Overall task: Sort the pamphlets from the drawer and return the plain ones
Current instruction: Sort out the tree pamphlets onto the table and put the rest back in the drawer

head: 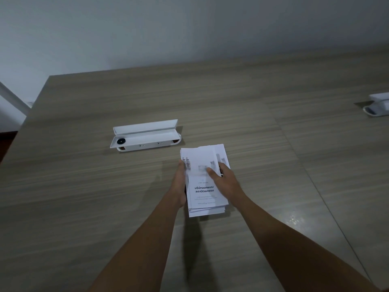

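A stack of white pamphlets (203,192) is held a little above the wooden table (84,207), near the middle of the head view. The top pamphlet is printed, with bold dark text and small grey pictures; others fan out behind it at the top right. My left hand (179,186) grips the stack's left edge. My right hand (224,179) rests on the right side, thumb pressed on the top sheet and fingers behind. No drawer is in view.
A long white tray-like box (145,134), lid open, lies behind and left of the stack, with a small black round piece at its left end. A white object (377,106) sits at the table's far right edge. A wall stands behind the table.
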